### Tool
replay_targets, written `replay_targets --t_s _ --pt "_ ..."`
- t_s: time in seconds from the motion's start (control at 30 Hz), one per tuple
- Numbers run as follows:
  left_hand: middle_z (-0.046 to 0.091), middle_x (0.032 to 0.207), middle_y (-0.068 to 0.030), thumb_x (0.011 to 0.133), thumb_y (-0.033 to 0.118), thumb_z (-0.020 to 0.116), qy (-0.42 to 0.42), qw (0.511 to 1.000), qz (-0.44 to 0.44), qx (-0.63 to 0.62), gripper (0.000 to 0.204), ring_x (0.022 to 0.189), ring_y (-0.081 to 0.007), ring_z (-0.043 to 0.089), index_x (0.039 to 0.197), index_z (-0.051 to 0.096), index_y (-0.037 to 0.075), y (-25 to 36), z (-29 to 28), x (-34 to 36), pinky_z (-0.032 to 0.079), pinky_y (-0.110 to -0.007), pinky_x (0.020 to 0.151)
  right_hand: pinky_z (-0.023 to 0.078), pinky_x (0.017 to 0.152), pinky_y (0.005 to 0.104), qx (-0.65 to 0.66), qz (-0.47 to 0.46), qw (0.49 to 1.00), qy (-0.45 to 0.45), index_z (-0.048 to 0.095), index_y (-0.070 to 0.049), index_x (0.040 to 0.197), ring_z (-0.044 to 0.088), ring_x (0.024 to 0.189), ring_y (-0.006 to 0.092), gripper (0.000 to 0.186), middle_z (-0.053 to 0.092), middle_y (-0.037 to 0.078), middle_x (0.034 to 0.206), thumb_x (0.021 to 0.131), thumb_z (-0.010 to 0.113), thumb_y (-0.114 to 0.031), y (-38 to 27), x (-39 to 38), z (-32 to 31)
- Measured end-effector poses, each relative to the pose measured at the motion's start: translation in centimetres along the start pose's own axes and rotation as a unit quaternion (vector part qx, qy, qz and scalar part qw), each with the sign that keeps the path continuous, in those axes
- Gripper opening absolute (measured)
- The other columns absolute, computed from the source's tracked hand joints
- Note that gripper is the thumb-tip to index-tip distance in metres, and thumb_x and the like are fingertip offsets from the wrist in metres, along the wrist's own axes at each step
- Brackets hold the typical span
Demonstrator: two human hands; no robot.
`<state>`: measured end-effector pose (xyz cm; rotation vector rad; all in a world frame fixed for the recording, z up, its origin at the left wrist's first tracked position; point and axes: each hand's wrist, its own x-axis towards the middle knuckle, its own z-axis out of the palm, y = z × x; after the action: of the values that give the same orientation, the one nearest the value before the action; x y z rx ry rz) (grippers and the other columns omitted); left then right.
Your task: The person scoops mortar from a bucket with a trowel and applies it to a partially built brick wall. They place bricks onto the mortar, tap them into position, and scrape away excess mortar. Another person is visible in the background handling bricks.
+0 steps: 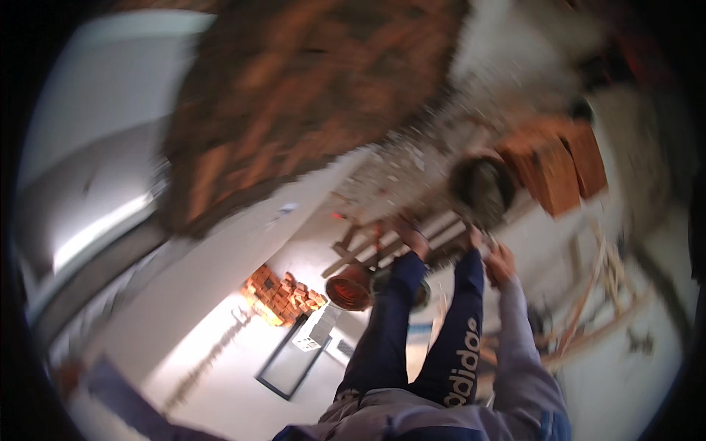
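Observation:
My right hand [501, 266] hangs beside my right leg, its fingers closed round something I cannot make out. Just beyond it stands a round bucket [456, 192] with grey, mortar-like material [487, 192] inside. Orange hollow bricks [548, 170] are stacked directly right of the bucket. Out at the far left, my left hand [70, 375] is small and smeared by motion, so its fingers do not show. The left sleeve reaches out sideways, away from the bucket. A brick wall [309, 110] with rough mortar joints fills the upper left, blurred.
My bare feet [413, 239] are on wooden slats [441, 226]. Below, a reddish bucket [348, 288] and a brick pile [276, 294] show near a dark rectangular frame [294, 360]. Loose timber [603, 283] lies at the right. Rubble [390, 173] lines the wall's foot.

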<state>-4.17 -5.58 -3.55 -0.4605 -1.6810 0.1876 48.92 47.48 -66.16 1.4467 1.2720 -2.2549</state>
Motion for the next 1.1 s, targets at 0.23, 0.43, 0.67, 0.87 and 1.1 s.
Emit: replay_targets --t_s 0.23,0.43,0.67,0.87,1.1 --pt "0.031 0.132 -0.0257 0.073 0.039 0.082 0.033 0.995 -0.092 -0.036 0.1 0.127 -0.0385 0.033 0.139 0.021 -0.007 3.3 -2.8 2.2 0.025 -0.051 0.109 0.04 0.038 0.0278 -0.405 -0.075 0.892 -0.188 0.057 0.005 0.107 0.05 0.043 0.0114 0.033 0.053 0.003 0.059 0.077 0.066 -0.006 -26.8 -12.1 9.5" --pt "0.032 0.135 -0.0247 0.079 0.054 0.071 0.098 0.992 -0.062 -0.041 0.089 0.133 -0.0434 0.027 0.136 0.032 -0.002 5.6 -3.8 3.9 0.021 -0.058 0.108 0.04 0.047 0.0293 -0.533 -0.263 0.767 -0.243 0.06 0.001 0.098 0.048 0.05 0.0111 0.025 0.057 0.003 0.068 0.079 0.067 -0.014 -40.5 -15.9 23.7" --pt "0.037 0.13 -0.0207 0.083 0.055 0.064 0.085 0.994 -0.074 0.004 0.079 0.135 -0.0425 0.027 0.135 0.034 0.003 7.0 -3.1 3.7 0.019 -0.06 0.109 0.044 0.065 0.0455 -0.7 -0.442 0.54 -0.15 0.052 -0.005 0.088 0.059 0.073 0.0377 0.015 0.059 0.016 0.075 0.078 0.061 -0.012 -46.0 -13.6 34.2" --pt "0.038 0.143 -0.0179 0.083 0.051 0.059 0.125 0.984 -0.12 -0.035 0.07 0.143 -0.0437 0.019 0.137 0.038 0.011 7.2 -3.4 3.6 0.013 -0.064 0.109 0.045 0.069 0.0485 -0.668 -0.476 0.572 -0.01 0.053 -0.006 0.09 0.061 0.082 0.0398 0.014 0.062 0.017 0.082 0.08 0.057 -0.015 -44.9 -17.1 34.9" --pt "0.037 0.143 -0.0186 0.084 0.056 0.059 0.123 0.982 -0.137 -0.04 0.074 0.143 -0.0414 0.021 0.137 0.037 0.01 7.7 -3.4 4.0 0.012 -0.064 0.111 0.044 0.056 0.0421 -0.635 -0.32 0.682 -0.172 0.053 -0.001 0.086 0.057 0.059 0.026 0.023 0.055 0.013 0.065 0.084 0.058 -0.023 -41.3 -18.6 37.9"
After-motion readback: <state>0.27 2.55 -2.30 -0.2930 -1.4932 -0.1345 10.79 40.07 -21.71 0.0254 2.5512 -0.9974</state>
